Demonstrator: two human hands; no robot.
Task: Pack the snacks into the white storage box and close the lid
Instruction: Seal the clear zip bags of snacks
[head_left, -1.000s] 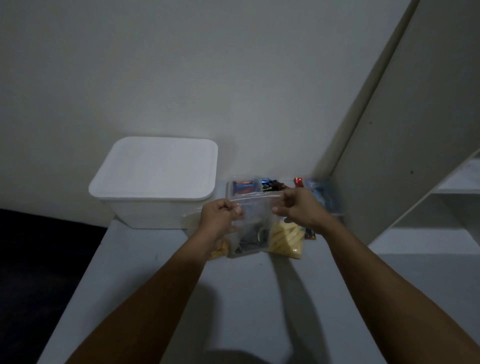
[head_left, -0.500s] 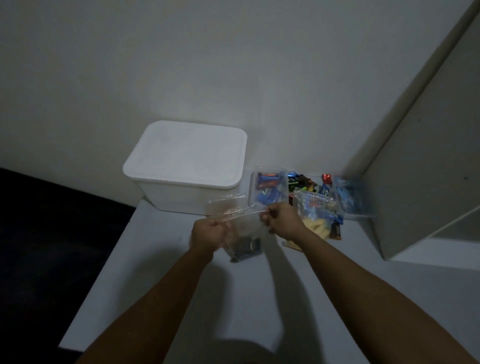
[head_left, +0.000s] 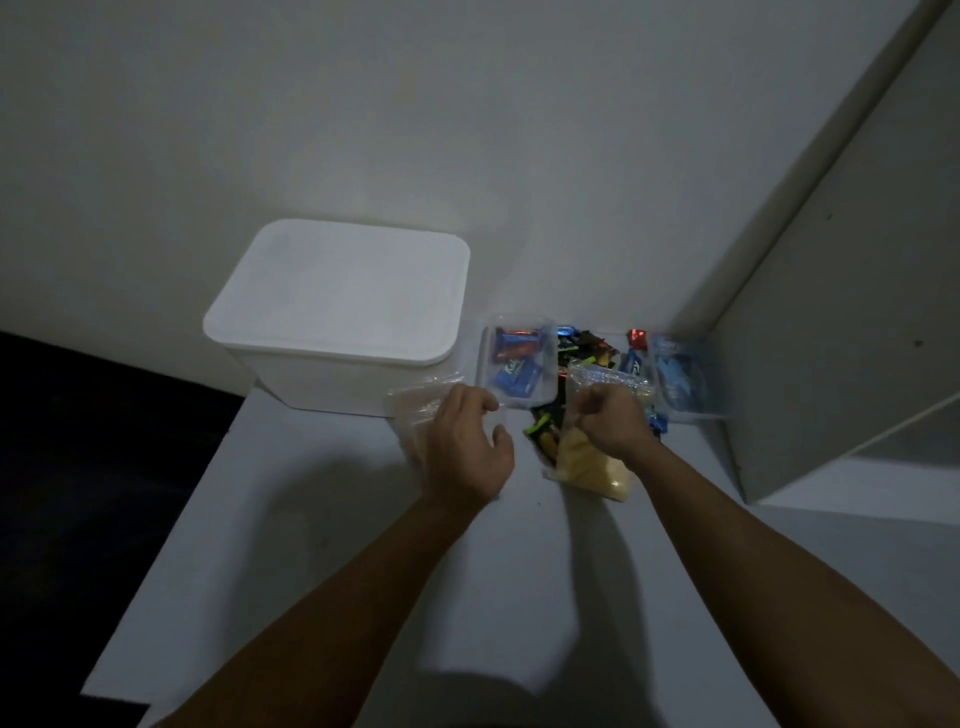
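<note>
White storage box (head_left: 332, 332) at the table's (head_left: 311, 519) back left, lid (head_left: 340, 291) on, snacks (head_left: 582, 364) heaped just right of it. Left hand (head_left: 467, 447) spread flat on a clear bag (head_left: 415, 410); right hand (head_left: 608, 421) clenched on a yellow-filled bag (head_left: 592, 467).

White box (head_left: 332, 332) (yellow bag (head_left: 592, 462))

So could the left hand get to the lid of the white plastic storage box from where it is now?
Probably yes. The left hand rests on a clear plastic bag right beside the white plastic storage box, and nothing lies on its lid.
</note>
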